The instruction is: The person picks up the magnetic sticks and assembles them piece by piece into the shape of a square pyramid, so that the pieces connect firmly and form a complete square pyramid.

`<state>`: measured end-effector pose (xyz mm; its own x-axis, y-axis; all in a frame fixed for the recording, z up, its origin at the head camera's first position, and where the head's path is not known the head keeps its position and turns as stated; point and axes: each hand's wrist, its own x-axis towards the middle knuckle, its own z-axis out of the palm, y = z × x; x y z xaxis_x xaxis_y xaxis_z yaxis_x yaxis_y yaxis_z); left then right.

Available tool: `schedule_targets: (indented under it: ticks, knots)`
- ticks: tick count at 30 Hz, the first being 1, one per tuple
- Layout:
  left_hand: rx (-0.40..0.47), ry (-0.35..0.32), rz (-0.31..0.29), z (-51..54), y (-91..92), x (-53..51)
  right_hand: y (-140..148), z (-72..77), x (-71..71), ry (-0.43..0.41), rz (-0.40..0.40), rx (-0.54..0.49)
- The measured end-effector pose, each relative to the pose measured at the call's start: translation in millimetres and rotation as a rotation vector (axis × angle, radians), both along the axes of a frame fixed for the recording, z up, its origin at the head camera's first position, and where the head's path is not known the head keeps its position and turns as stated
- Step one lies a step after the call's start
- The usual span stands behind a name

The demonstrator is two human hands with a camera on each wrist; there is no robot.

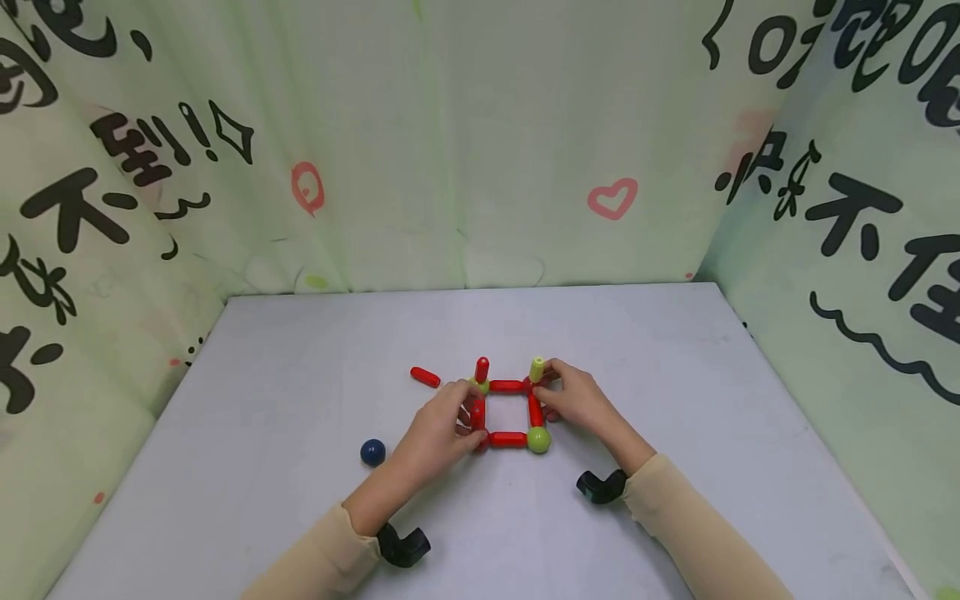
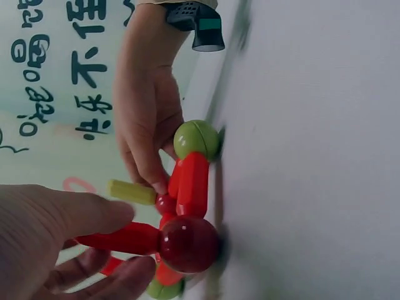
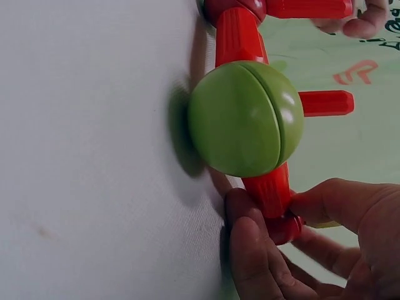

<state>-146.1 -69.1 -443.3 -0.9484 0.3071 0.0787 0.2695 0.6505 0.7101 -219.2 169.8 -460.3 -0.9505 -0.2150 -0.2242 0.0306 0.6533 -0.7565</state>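
A square frame of red rods and balls sits on the table, with a green ball (image 1: pixel 538 440) at its front right corner and a red ball (image 2: pixel 189 244) at its front left. My left hand (image 1: pixel 438 429) holds a red rod (image 2: pixel 128 239) that stands up from that red ball, between thumb and fingers. At the back right corner, my right hand (image 1: pixel 581 398) pinches the frame's right side rod (image 3: pixel 269 190) near another red ball (image 3: pixel 284 229). A yellow rod (image 1: pixel 537 369) rises from that corner, and an upright red rod (image 1: pixel 482 368) from the back left one.
A loose red rod (image 1: pixel 425 377) lies beyond my left hand. Left of the forearm is a dark blue ball (image 1: pixel 372 452). The white table (image 1: pixel 637 333) is bordered by a pale green printed curtain (image 1: pixel 465 167) at the back and sides.
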Motion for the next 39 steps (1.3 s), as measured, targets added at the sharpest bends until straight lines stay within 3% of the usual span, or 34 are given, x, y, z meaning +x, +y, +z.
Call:
schedule_targets:
  ticks: [4,8,17,21,31,36,39]
  knots:
    - [-0.045,-0.069,0.019,-7.0,1.9,0.7,0.9,-0.5,0.0,0.013,0.027,0.014]
    - [-0.111,-0.080,0.032,-11.4,1.7,-1.7,1.1,-0.4,0.5,0.015,0.029,0.016]
    - [-0.198,-0.011,0.047,-7.3,-7.2,-19.5,6.3,6.1,7.9,0.001,0.005,0.053]
    - [-0.220,-0.023,0.080,-4.7,-8.0,-28.9,8.5,8.4,13.3,0.009,0.011,0.117]
    - [-0.110,-0.040,0.167,-9.8,-13.1,-54.1,2.3,11.9,27.3,0.007,0.093,0.218]
    - [0.007,-0.107,0.177,-13.1,-16.3,-58.3,-5.0,9.0,31.2,0.006,0.084,0.196]
    - [0.018,-0.136,0.174,-13.6,-20.0,-57.3,-8.3,6.9,32.1,0.006,0.076,0.165]
